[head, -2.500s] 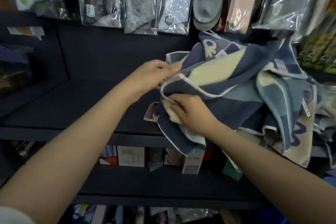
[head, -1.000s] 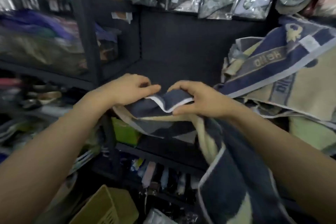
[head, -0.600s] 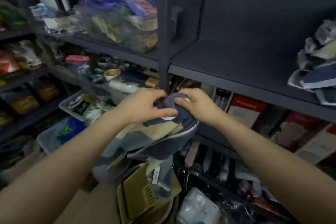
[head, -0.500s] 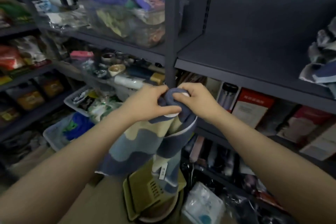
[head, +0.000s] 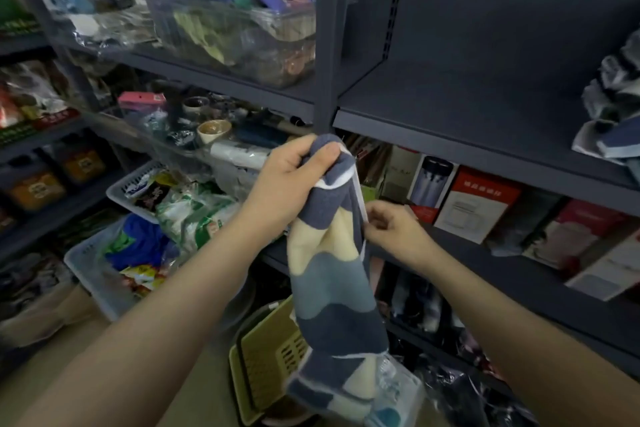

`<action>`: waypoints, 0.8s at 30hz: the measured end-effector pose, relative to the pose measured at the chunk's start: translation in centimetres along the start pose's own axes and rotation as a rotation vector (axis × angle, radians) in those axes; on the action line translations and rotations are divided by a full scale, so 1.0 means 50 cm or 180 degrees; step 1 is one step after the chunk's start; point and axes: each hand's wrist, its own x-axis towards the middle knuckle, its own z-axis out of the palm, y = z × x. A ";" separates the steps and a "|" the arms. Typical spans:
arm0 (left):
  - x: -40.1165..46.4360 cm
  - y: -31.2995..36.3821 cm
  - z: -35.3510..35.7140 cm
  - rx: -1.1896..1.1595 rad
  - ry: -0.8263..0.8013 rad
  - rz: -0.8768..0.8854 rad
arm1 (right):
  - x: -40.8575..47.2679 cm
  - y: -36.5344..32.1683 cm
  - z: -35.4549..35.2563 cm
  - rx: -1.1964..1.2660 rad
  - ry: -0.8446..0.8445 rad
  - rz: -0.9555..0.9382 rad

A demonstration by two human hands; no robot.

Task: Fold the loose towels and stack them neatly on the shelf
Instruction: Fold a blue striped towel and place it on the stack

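A blue, cream and teal towel (head: pixel 332 288) hangs lengthwise in front of the dark shelving. My left hand (head: pixel 287 180) grips its bunched top corner, holding it up. A little lower, my right hand (head: pixel 391 227) pinches the towel's white right edge. The dark grey shelf (head: pixel 467 114) stands behind, at upper right. A pile of loose towels (head: pixel 613 125) lies crumpled at its right end, partly cut off by the frame.
Boxed goods (head: pixel 474 208) fill the shelf below. A clear bin of packets (head: pixel 235 17) sits on the upper left shelf. White baskets (head: pixel 100 274) and a yellow-green basket (head: pixel 266 367) stand on the floor below the hanging towel.
The towel came off the pile and my view swung left. My right hand slid down from the top corner along the edge; the towel now hangs straighter from my left hand.
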 end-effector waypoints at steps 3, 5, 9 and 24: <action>-0.009 -0.019 -0.010 -0.0350 0.0017 -0.0131 | 0.003 0.028 0.012 -0.0407 -0.0240 0.0312; -0.020 -0.033 -0.019 -0.0753 0.0015 -0.0194 | 0.001 0.044 0.019 -0.0542 -0.0182 0.0432; -0.044 -0.058 -0.021 -0.1032 -0.0001 -0.0571 | -0.009 0.045 0.026 -0.0346 0.0265 0.0525; -0.037 -0.075 0.019 0.2484 -0.1007 0.0716 | -0.043 -0.088 -0.001 0.0102 0.0442 -0.0896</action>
